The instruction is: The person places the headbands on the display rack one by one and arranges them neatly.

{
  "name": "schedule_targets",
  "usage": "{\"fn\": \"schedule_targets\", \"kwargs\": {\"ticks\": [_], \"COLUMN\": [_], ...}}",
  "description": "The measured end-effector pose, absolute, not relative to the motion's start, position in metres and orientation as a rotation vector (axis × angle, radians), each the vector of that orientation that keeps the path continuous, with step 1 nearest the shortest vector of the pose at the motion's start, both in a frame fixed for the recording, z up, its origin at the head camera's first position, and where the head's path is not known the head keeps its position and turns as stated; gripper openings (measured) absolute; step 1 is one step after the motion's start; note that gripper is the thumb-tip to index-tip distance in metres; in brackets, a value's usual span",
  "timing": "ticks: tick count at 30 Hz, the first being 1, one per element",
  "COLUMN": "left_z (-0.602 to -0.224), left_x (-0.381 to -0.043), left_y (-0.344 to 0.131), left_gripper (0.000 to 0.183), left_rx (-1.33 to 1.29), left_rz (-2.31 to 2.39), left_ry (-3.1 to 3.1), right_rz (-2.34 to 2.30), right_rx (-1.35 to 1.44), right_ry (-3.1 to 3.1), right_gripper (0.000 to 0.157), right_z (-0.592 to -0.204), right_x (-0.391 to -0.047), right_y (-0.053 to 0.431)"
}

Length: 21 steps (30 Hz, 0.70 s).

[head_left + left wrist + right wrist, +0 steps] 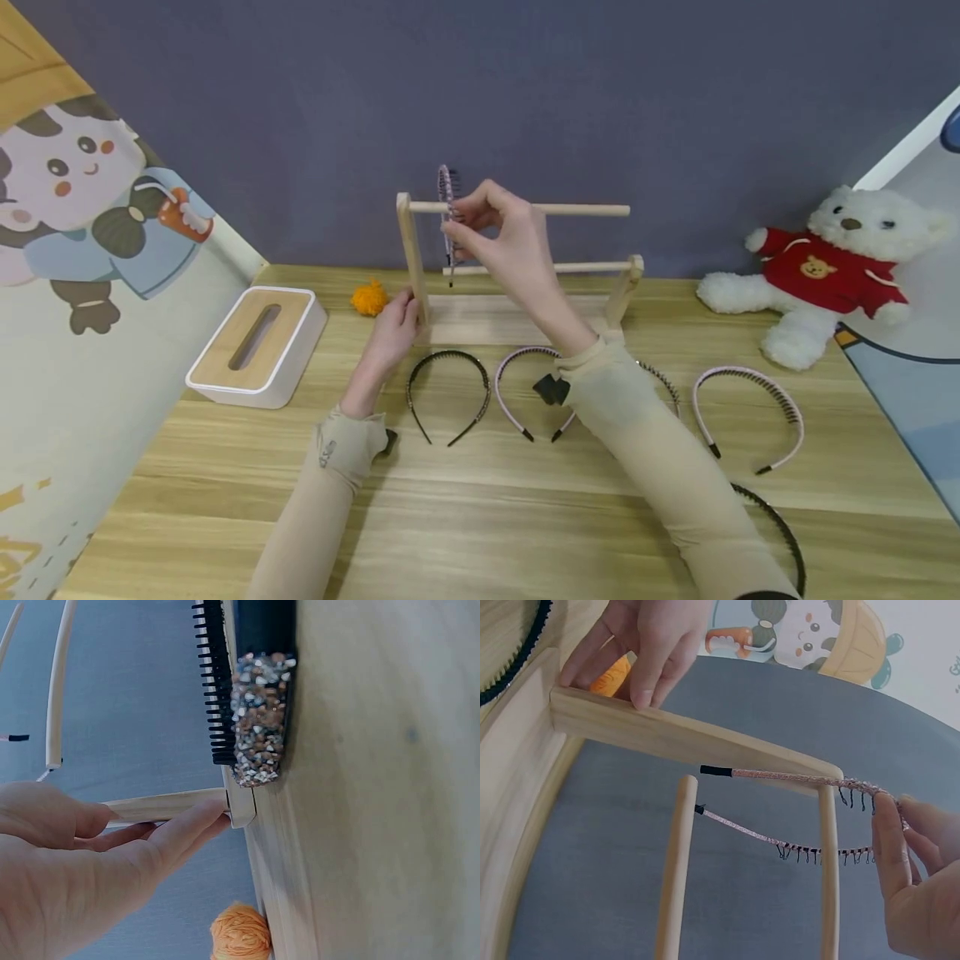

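A wooden rack (480, 323) with two rods stands at the back of the table. My right hand (516, 237) pinches a pink toothed headband (780, 776) by its curved top. The headband straddles the upper rod (585, 210) near the left post, its dark-tipped ends pointing down. Lower on that post (411, 250), my left hand (393, 329) grips the wood between thumb and fingers. In front of the rack lies a black headband (487, 387) with a sparkly end (259, 712). A pink headband (506, 398) lies beside it, partly covered by the right arm.
More headbands lie to the right: one partly behind the right sleeve (663, 382), a pink one (791, 404) and a black one (787, 533). An orange yarn ball (369, 297) and a tissue box (300, 342) are at left. A white teddy bear (817, 275) sits back right.
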<state>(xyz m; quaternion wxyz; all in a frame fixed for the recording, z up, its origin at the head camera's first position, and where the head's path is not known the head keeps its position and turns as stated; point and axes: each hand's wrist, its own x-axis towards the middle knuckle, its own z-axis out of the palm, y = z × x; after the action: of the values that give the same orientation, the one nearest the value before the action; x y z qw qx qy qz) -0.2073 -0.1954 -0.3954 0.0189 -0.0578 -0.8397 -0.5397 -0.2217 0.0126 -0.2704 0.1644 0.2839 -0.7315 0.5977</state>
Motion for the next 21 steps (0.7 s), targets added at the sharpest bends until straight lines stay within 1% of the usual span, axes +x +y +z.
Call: {"fn": "schedule_targets", "kwargs": {"ticks": [11,21], "left_z": [-0.399,-0.401], "left_x": [-0.210,-0.210], "left_y": [-0.197,-0.198], "left_gripper": [0.039,0.036], "left_rx": [-0.185,-0.179], "left_rz": [-1.650,-1.653], "left_ry": [-2.627,-2.610], "right_rz": [1.676,1.664], "right_rx": [0.801,0.789], "right_ry": [-2.151,-2.183], "right_gripper": [0.018,0.017], "right_z": [-0.277,-0.286], "right_x": [-0.227,-0.230], "right_y": [-0.007,-0.018]}}
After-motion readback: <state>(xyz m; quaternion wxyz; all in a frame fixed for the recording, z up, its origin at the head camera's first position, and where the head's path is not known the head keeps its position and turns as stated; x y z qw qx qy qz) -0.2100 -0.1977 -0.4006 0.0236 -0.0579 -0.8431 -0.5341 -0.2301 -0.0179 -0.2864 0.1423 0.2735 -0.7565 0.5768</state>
